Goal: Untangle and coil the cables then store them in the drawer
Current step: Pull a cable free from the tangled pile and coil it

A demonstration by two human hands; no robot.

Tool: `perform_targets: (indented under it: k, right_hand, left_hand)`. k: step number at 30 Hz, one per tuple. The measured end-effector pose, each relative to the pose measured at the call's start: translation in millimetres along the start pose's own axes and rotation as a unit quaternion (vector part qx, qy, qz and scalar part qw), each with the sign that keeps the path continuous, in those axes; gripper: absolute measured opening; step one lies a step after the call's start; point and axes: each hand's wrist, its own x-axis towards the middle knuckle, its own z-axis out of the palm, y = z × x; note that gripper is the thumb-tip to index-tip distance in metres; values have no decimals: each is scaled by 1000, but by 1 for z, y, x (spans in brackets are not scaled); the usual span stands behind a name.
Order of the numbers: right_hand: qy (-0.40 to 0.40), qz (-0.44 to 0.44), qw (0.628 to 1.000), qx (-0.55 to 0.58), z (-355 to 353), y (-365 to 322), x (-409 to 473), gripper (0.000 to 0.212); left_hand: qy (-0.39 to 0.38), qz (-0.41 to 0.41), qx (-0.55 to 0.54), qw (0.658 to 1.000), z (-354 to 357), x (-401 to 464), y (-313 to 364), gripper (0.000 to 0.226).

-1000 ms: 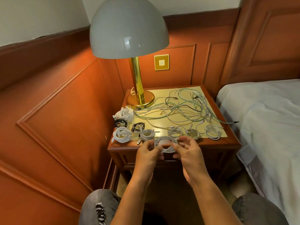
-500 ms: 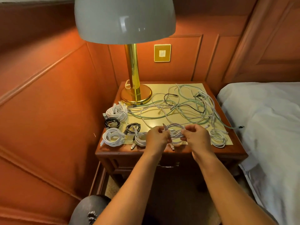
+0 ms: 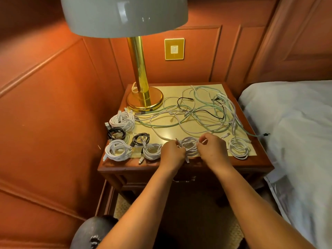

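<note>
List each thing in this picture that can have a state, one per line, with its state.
Dome-shaded brass lamp: upright.
Loose green, white and black cable pile: tangled.
White cable coil between the hands: coiled, held.
Left hand: grip on that coil.
Right hand: grip on it too.
Wooden nightstand drawer: closed.

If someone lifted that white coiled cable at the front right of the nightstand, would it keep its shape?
Probably not fully. The white coiled cable shows no tie and its thin loops already lie uneven, so it would likely sag and loosen. It looks light. Lying flat on the wooden nightstand, it should slide, not roll, if pushed.
</note>
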Motion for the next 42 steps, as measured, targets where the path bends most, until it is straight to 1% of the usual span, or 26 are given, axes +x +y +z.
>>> perform_targets:
  k: [3,6,8,11,14,16,17,19,20,22,24,26,28,31,33,36,38,39,40,41,42]
  right_hand:
    - [-6,-2,1000,-14,-5,0,-2,20]
    - [-10,-1,1000,-3,-11,1,-7,26]
    - [-3,-3,1000,11,-16,4,-12,28]
    - [21,2,999,41,-29,13,-22,24]
    - [55,27,995,74,-48,30,-30,22]
    - [75,56,991,92,-61,46,-32,21]
    - [87,73,989,93,-68,53,-31,21]
    - [115,111,984,79,-78,67,-24,22]
    - [123,130,982,65,-80,74,-18,23]
    - [119,161,979,30,-82,83,-5,27]
    - [99,175,980,-3,-80,87,5,36]
    - [83,179,980,-37,-79,86,12,47]
    - [67,173,980,-70,-77,85,17,51]
    - [43,156,981,-109,-73,88,23,47]
    - [41,154,982,-102,-72,90,22,41]
    - [59,168,983,-40,-77,96,16,30]
    - [76,174,982,20,-82,103,8,15]
    - [85,179,978,62,-84,108,2,9]
    - [90,190,972,108,-87,110,-8,12]
    - [95,201,963,153,-89,111,-19,14]
    - [97,208,954,191,-92,111,-32,12]
  left_hand:
    - [2,10,33,999,0,-2,3,20]
    - [13,18,45,999,-1,-5,5,28]
    - [14,25,50,998,-1,-9,4,30]
    - [20,34,69,997,1,-18,3,35]
    - [40,59,98,993,1,-28,4,37]
    - [67,76,112,989,3,-35,7,45]
    - [83,96,115,985,4,-40,10,48]
    - [103,152,110,977,13,-49,18,45]
    - [99,181,106,973,19,-54,24,40]
    - [57,226,101,967,38,-62,37,35]
    - [9,243,105,964,61,-68,48,34]
    - [-21,232,119,965,81,-71,56,37]
    - [-36,220,133,966,95,-71,59,39]
    - [-44,216,139,965,105,-70,59,37]
    - [-45,207,127,969,107,-70,58,34]
    - [-46,188,97,976,110,-70,57,30]
    - [-49,156,68,984,111,-73,56,23]
    - [-56,124,45,990,112,-75,54,20]
    - [-72,83,4,994,111,-77,52,19]
    - [-97,34,-57,993,111,-80,51,20]
    - [-126,-21,-127,984,109,-85,50,23]
